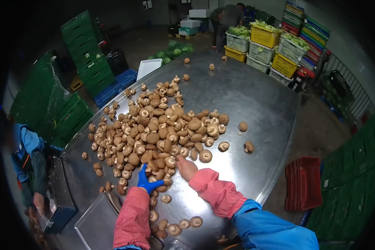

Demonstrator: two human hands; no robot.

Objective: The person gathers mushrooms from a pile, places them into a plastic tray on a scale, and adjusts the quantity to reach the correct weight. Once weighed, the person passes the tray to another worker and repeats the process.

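A large heap of brown shiitake mushrooms [154,123] covers the middle of a metal table [254,106]. My left hand [147,182], in a blue glove, reaches into the near edge of the heap. Its thumb and fingers are spread around several mushrooms. Bare and to the right, my right hand [187,168] touches the same edge with its fingers stretched forward; the fingertips are partly hidden among the mushrooms. Between both hands lie several mushrooms with their pale stems showing. Red checked sleeves cover both my forearms.
Loose mushrooms [174,229] lie near my left forearm. A clear tray [96,221] stands at the near left. A co-worker's hand [39,203] is at the left beside a box [61,210]. Red crates [308,183] stand right of the table; stacked vegetable crates [264,35] stand behind.
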